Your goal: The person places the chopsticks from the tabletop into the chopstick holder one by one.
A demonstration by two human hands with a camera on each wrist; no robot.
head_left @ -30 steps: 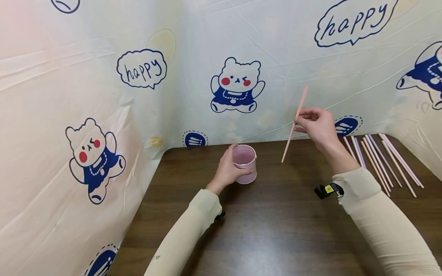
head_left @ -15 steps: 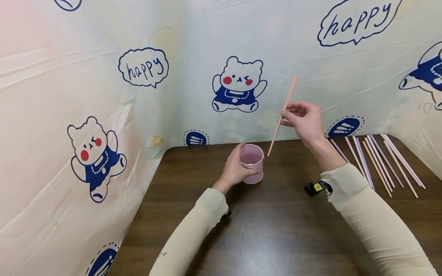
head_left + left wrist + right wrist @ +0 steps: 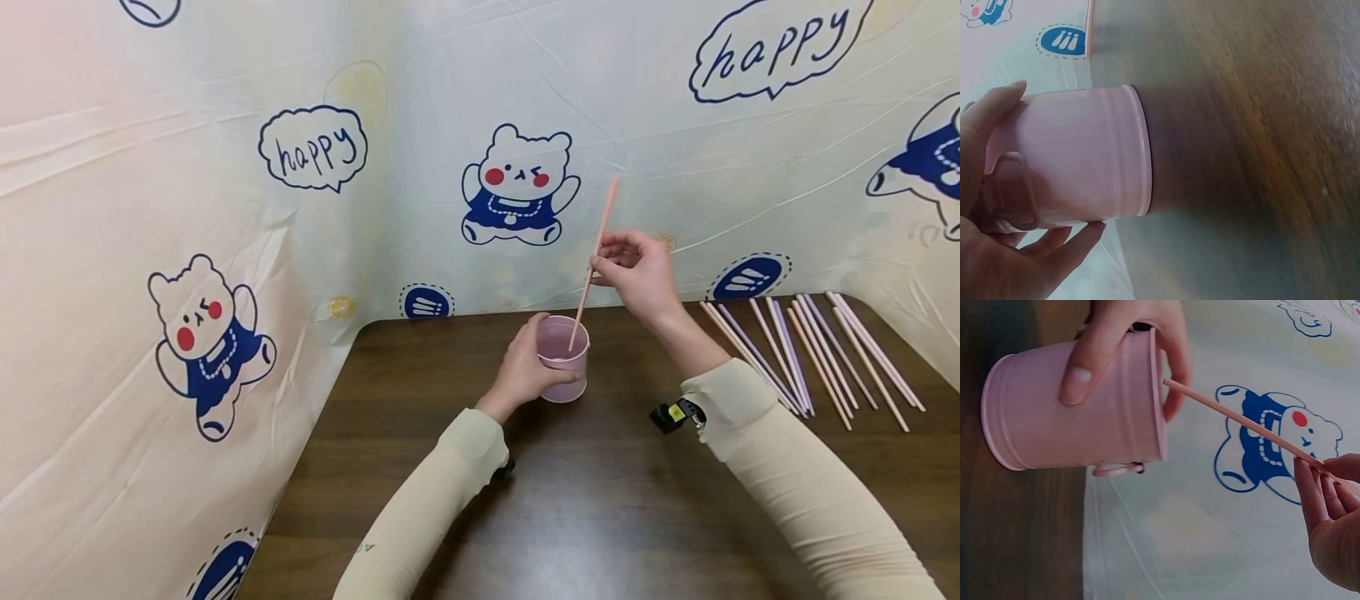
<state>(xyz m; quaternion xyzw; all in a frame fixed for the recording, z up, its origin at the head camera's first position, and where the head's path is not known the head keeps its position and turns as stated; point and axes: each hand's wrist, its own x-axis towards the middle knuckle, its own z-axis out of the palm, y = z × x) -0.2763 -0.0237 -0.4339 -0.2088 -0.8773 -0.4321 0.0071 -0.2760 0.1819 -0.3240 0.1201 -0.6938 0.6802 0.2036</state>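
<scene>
A small pink metal bucket (image 3: 570, 386) stands upright on the wooden table. My left hand (image 3: 522, 371) grips it by its side near the rim, thumb across the front in the head view. Above and to the right, my right hand (image 3: 633, 271) pinches a slim pink straw (image 3: 603, 223) around its middle. The straw tilts, upper end leaning right, and its lower tip is at the bucket's mouth. In the right wrist view, that tip lies right by the rim of the bucket (image 3: 1110, 419). A looped handle (image 3: 1019, 194) shows on the bucket in the left wrist view.
Several pink, purple and orange straws (image 3: 821, 354) lie spread at the table's right side, partly behind my right forearm. A printed cloth (image 3: 420, 208) with bears hangs behind and beside the table (image 3: 600, 500).
My right hand has carried the straw leftward, bringing its lower tip to the bucket's mouth. My left hand and the bucket have shifted a little to the right.
</scene>
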